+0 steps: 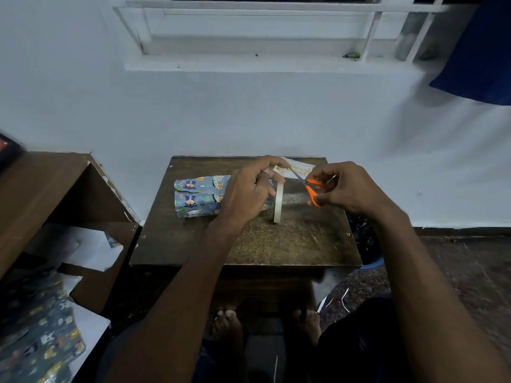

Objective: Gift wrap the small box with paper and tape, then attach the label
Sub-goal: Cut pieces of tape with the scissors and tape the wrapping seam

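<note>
The small box (pixel 197 196), wrapped in blue patterned paper, lies on the left half of the small dark table (pixel 290 244). My left hand (pixel 249 189) hovers over its right end and holds a roll of clear tape (pixel 278 203) upright, pinching a strip pulled up from it. My right hand (pixel 348 186) grips orange-handled scissors (pixel 312 189) whose blades point at the strip near my left fingertips. A white label (pixel 300 169) with gold writing lies at the table's far edge behind the hands.
A brown shelf unit (pixel 55 194) stands to the left, with more blue wrapping paper (pixel 38 333) and white sheets (pixel 91 252) on and below it. A white wall and window sill rise behind the table. My bare feet (pixel 229 324) rest under the table's near edge.
</note>
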